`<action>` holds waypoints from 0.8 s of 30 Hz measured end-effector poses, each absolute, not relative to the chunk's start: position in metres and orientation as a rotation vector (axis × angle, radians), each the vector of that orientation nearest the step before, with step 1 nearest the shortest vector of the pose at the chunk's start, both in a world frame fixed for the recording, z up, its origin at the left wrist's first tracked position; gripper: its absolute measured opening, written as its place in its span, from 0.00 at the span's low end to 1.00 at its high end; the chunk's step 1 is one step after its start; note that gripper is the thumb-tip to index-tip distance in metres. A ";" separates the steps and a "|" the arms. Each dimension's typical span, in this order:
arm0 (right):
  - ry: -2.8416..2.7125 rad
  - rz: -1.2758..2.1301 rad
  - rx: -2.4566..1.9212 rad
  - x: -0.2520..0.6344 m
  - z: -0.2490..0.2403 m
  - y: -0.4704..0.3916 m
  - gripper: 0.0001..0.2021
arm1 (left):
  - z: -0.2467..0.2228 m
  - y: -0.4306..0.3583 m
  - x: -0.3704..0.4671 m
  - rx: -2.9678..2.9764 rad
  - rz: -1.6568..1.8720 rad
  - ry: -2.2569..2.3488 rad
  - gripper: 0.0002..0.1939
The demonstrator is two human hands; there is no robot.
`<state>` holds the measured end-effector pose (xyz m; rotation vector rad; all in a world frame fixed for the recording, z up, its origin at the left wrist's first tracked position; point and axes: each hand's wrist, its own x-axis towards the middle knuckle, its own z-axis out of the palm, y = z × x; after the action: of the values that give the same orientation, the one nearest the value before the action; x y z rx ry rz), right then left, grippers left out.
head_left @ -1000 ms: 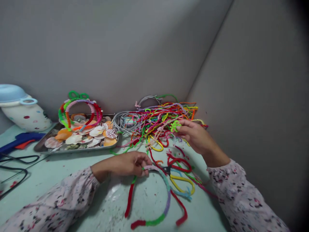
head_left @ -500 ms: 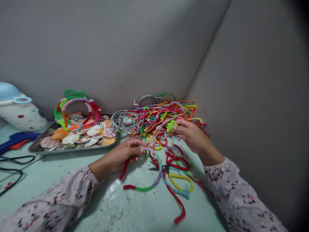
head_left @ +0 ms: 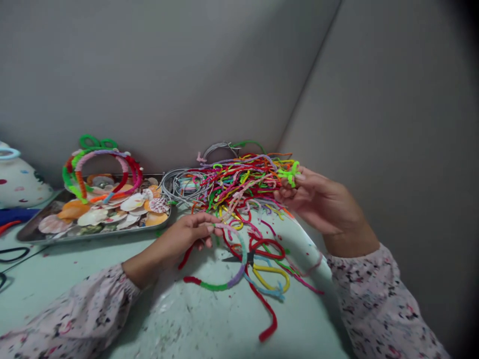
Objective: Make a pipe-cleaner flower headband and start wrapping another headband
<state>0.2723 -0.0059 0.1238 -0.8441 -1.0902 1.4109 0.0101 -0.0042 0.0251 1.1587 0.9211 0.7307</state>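
My left hand [head_left: 190,232] is closed in a pinch on the pink end of a curved band [head_left: 244,257] wrapped in pipe cleaner. The band runs through pink, teal, purple and green to a red tip. Raised at the right, my right hand [head_left: 327,202] has its fingers closed on a lime-green pipe-cleaner flower [head_left: 289,173]. Behind the flower spreads a heap of coloured pipe cleaners [head_left: 239,174]. Scissors [head_left: 271,279] with red and yellow handles lie beside the band, their dark blades partly behind it. Red and blue pipe-cleaner pieces lie around them.
A metal tray [head_left: 101,237] of seashells [head_left: 93,217] stands at the left, with finished wrapped hoops [head_left: 127,172] propped on it. Coiled grey wire [head_left: 179,187] lies between tray and heap. A spotted white container [head_left: 24,182] is at far left. Grey walls [head_left: 168,75] rise behind.
My right hand has moved up and to the right with the green flower, which has turned. The left hand keeps its pinch on the band. The view has shifted slightly to the right.
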 end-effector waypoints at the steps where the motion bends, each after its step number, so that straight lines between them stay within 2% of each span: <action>1: -1.092 1.413 -0.851 0.272 0.125 -0.007 0.06 | 0.026 -0.005 0.011 1.137 0.732 0.922 0.14; 7: -1.084 1.532 -0.835 0.261 0.107 -0.001 0.06 | 0.028 -0.006 0.013 0.943 0.796 0.913 0.10; 13: -1.160 1.768 -0.935 0.229 0.073 0.001 0.07 | 0.027 -0.004 0.015 0.893 0.903 0.940 0.11; 24: -1.393 1.726 -0.964 0.223 0.069 -0.004 0.06 | 0.051 -0.025 0.023 1.147 0.942 1.001 0.11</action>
<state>0.2234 -0.0037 0.0693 -0.9644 -1.3927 1.7263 0.0229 -0.0248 0.0512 1.1470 1.0012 0.9425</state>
